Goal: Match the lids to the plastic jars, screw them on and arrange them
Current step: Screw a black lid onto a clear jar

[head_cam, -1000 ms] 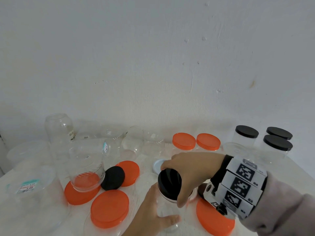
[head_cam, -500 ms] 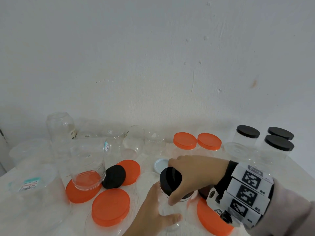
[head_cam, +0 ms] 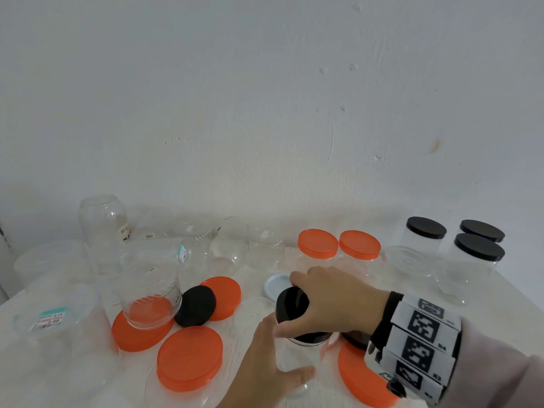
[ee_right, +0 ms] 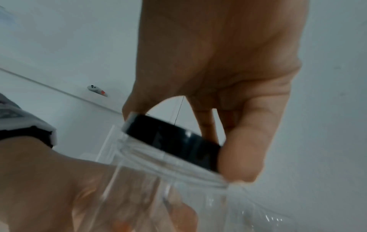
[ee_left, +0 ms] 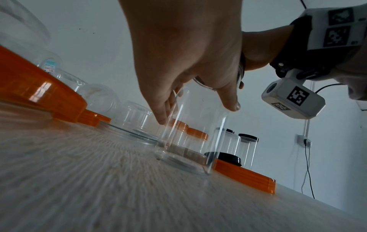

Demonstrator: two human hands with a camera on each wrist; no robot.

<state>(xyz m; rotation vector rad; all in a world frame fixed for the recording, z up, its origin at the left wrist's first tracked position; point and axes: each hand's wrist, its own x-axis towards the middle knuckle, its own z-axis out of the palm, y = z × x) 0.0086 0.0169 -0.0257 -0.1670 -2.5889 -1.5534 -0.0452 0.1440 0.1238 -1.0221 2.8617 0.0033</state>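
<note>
A clear plastic jar (head_cam: 297, 360) (ee_left: 190, 133) stands upright on the table at the front centre. My left hand (head_cam: 265, 360) (ee_left: 182, 62) wraps its body, thumb on the near side. A black lid (head_cam: 293, 301) (ee_right: 172, 139) sits on the jar's threaded mouth, and my right hand (head_cam: 329, 304) (ee_right: 228, 78) grips its rim from above with fingers and thumb. The lid looks slightly tilted in the right wrist view. A loose black lid (head_cam: 195, 304) lies to the left. Another black lid (ee_left: 224, 157) rests on an orange lid to the right.
Loose orange lids (head_cam: 190, 357) lie around the jar. Several open clear jars (head_cam: 150, 287) stand at the left and back. Two orange-lidded jars (head_cam: 318, 244) and three black-lidded jars (head_cam: 478, 251) stand at the back right. A white lid (head_cam: 275, 285) lies behind my right hand.
My right hand has turned on the black lid, with the thumb sweeping round its near rim. The left hand and jar have stayed in place.
</note>
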